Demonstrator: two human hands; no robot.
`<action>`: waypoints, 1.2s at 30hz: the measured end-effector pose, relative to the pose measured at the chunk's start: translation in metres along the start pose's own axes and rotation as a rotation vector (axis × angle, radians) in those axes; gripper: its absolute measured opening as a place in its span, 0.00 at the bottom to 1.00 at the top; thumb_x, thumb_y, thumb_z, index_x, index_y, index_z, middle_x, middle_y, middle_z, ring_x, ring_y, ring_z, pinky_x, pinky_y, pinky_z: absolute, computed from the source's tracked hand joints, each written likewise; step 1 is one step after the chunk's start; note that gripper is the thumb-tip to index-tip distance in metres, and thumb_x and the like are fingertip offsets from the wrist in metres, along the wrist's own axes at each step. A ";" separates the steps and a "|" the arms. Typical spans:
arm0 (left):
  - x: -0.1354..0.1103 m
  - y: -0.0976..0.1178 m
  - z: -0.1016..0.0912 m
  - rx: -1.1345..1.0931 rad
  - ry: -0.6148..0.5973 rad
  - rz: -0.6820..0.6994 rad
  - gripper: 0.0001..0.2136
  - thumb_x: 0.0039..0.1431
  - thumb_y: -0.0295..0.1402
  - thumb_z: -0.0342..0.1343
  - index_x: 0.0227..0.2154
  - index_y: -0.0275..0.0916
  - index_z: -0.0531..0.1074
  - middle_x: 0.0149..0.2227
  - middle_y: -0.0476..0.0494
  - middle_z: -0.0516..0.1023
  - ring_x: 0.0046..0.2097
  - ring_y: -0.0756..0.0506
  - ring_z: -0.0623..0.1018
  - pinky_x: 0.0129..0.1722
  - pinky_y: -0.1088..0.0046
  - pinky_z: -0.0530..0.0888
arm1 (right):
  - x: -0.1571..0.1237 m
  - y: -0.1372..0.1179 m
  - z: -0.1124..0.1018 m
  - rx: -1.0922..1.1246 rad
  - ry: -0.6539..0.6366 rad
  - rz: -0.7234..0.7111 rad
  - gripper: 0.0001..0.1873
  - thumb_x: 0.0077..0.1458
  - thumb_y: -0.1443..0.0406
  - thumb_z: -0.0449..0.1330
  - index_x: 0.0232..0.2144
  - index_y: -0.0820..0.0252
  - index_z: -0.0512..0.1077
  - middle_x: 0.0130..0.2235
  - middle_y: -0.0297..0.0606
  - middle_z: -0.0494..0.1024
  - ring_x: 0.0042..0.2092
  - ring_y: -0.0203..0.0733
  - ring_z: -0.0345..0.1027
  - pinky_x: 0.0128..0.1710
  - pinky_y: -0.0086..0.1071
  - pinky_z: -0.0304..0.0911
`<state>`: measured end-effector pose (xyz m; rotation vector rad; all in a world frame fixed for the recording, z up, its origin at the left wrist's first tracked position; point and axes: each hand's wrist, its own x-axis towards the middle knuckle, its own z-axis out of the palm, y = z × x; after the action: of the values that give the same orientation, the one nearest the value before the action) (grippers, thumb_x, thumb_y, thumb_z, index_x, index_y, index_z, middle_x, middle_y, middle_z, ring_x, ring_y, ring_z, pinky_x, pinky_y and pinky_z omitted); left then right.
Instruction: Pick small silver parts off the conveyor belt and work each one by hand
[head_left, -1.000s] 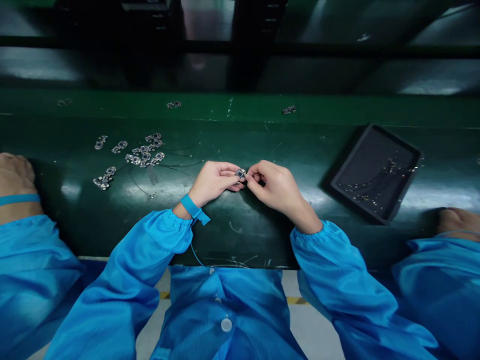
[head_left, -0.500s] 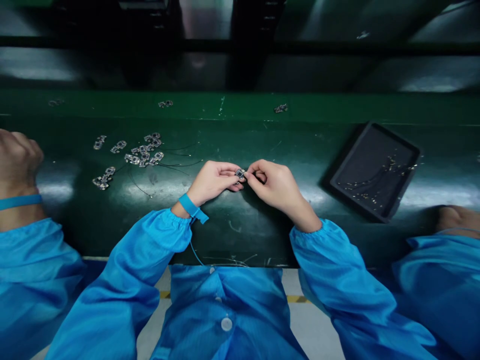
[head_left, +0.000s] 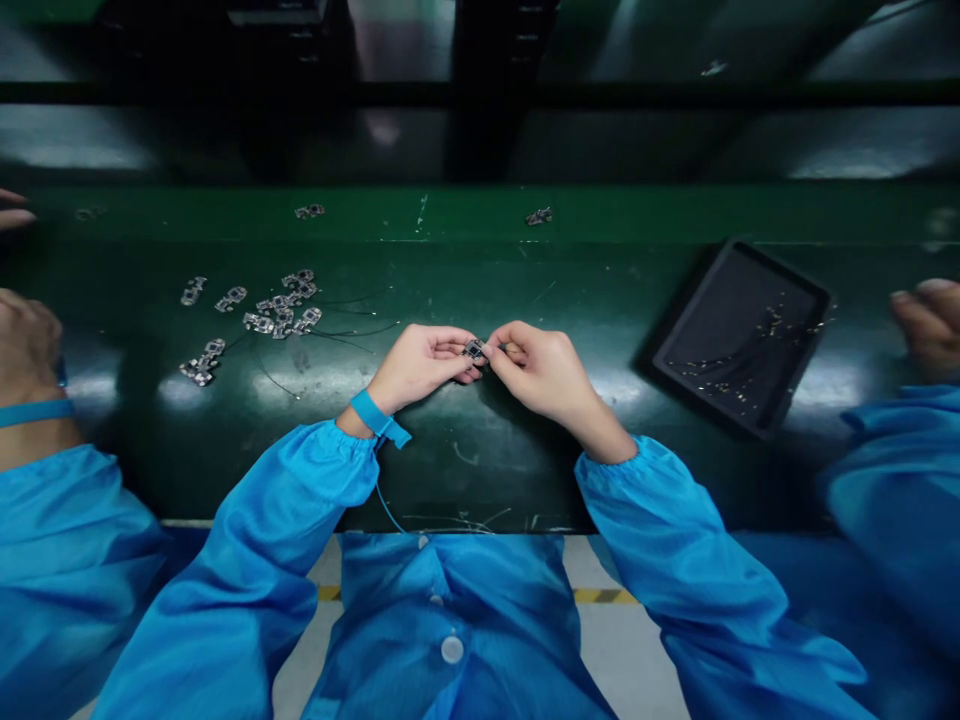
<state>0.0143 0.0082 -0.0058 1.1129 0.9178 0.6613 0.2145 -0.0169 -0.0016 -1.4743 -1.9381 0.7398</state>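
My left hand (head_left: 421, 362) and my right hand (head_left: 541, 368) meet over the middle of the green bench (head_left: 480, 420). Both pinch one small circuit board (head_left: 474, 350) between their fingertips. A blue wrist strap (head_left: 377, 416) with a thin cord sits on my left wrist. To the left lies a scatter of several more small boards (head_left: 281, 308) with thin dark wires running from them. Both my sleeves are bright blue.
A black tray (head_left: 739, 335) holding tiny metal bits and wires lies tilted at the right. Two stray boards, one (head_left: 309, 211) and another (head_left: 537, 216), sit on the far green strip. A co-worker's hand (head_left: 26, 345) is at the left edge, another person's hand (head_left: 928, 322) at the right.
My hands stay pinched on the board. The right co-worker's hand has risen up the bench. The left co-worker's hand has shifted, and the view drifted slightly.
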 end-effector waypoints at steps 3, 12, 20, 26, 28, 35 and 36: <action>0.000 -0.001 0.000 -0.011 0.006 -0.011 0.15 0.53 0.35 0.71 0.40 0.31 0.81 0.36 0.37 0.85 0.38 0.43 0.85 0.41 0.69 0.83 | 0.000 0.001 0.001 0.000 -0.004 0.004 0.04 0.58 0.65 0.58 0.33 0.57 0.73 0.19 0.26 0.66 0.21 0.34 0.57 0.26 0.31 0.51; 0.001 -0.004 0.000 -0.035 -0.005 -0.014 0.15 0.54 0.34 0.70 0.41 0.30 0.80 0.35 0.38 0.84 0.38 0.44 0.85 0.42 0.69 0.83 | 0.000 0.002 0.001 0.035 -0.020 0.039 0.03 0.58 0.65 0.58 0.33 0.58 0.73 0.19 0.25 0.64 0.21 0.34 0.56 0.26 0.31 0.50; 0.006 -0.011 -0.002 -0.181 0.091 0.016 0.21 0.53 0.21 0.66 0.50 0.31 0.71 0.47 0.33 0.82 0.40 0.44 0.85 0.44 0.66 0.83 | 0.022 0.015 -0.008 0.163 0.075 0.155 0.11 0.58 0.58 0.59 0.33 0.60 0.74 0.26 0.32 0.72 0.27 0.36 0.62 0.29 0.30 0.55; 0.009 -0.015 -0.002 -0.173 0.113 0.005 0.15 0.57 0.20 0.62 0.47 0.29 0.71 0.44 0.33 0.81 0.37 0.43 0.85 0.40 0.66 0.83 | 0.116 0.021 -0.010 -0.063 0.139 0.248 0.14 0.58 0.56 0.59 0.30 0.61 0.78 0.28 0.37 0.76 0.33 0.41 0.65 0.35 0.33 0.59; 0.010 -0.016 -0.003 -0.162 0.105 0.005 0.10 0.58 0.21 0.63 0.43 0.29 0.73 0.41 0.34 0.81 0.36 0.44 0.85 0.38 0.67 0.83 | 0.154 0.015 -0.002 -0.182 0.141 0.336 0.17 0.60 0.53 0.59 0.34 0.60 0.79 0.33 0.39 0.78 0.38 0.44 0.68 0.39 0.34 0.62; 0.013 -0.019 -0.004 -0.161 0.101 -0.019 0.05 0.60 0.22 0.62 0.39 0.29 0.74 0.37 0.34 0.82 0.33 0.45 0.85 0.37 0.68 0.82 | 0.207 0.019 -0.004 -0.421 0.269 0.469 0.23 0.61 0.55 0.61 0.52 0.64 0.75 0.60 0.61 0.69 0.62 0.64 0.57 0.58 0.58 0.56; 0.014 -0.020 -0.004 -0.162 0.099 -0.018 0.05 0.60 0.22 0.62 0.38 0.29 0.74 0.37 0.34 0.82 0.33 0.45 0.85 0.36 0.69 0.82 | 0.203 0.026 -0.008 -0.463 0.253 0.485 0.24 0.59 0.57 0.63 0.52 0.67 0.75 0.60 0.64 0.68 0.63 0.66 0.57 0.58 0.60 0.55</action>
<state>0.0175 0.0149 -0.0292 0.9339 0.9405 0.7673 0.1941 0.1865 0.0091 -2.2467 -1.6352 0.2741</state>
